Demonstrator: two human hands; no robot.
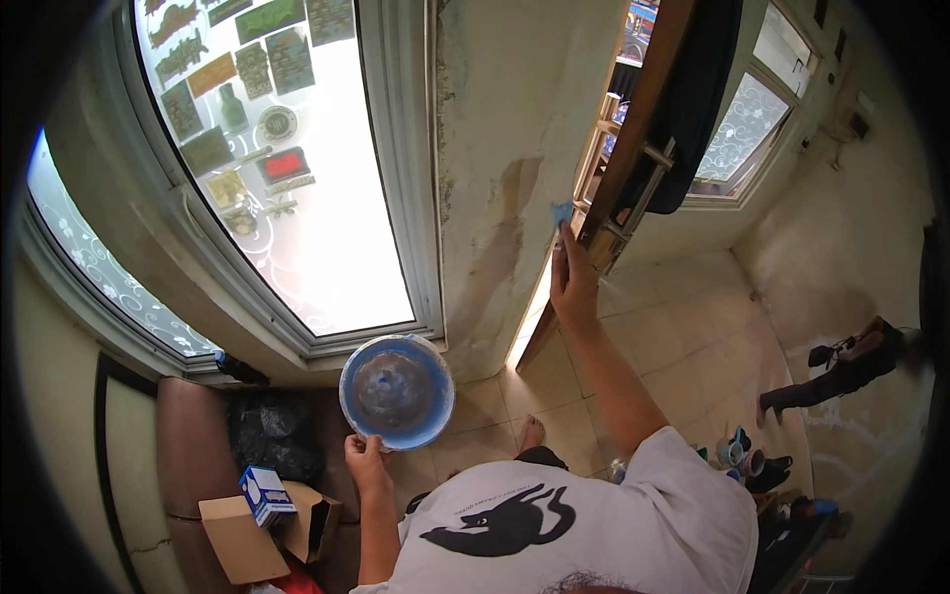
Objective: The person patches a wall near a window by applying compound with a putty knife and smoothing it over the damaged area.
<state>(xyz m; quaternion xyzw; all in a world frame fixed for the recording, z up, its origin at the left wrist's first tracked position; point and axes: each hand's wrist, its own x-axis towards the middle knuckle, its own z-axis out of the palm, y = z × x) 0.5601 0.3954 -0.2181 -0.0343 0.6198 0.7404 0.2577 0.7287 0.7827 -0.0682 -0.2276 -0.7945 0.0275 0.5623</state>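
Observation:
By its near-left rim, my left hand [367, 465] grips a round blue basin [437, 424], held below the bright window. The basin's inside is smeared with grey and whitish residue, and its middle looks grey-brown. My right hand [574, 279] is raised and stretched forward to the wall's edge beside the door frame. Its fingers are closed on a small blue flat piece [562, 213] that meets the wall edge. What kind of thing this piece is, I cannot make out. The plastered wall [485, 119] next to it has brownish damp-looking patches.
A wooden door [633, 129] with a metal handle [648, 188] stands ajar. Lower left, a brown sofa [183, 426] bears a black plastic bag [272, 436], a cardboard box [237, 544] and a blue-white carton [265, 495]. A dark-clothed person's leg [807, 394] shows at right, near several cups [732, 452].

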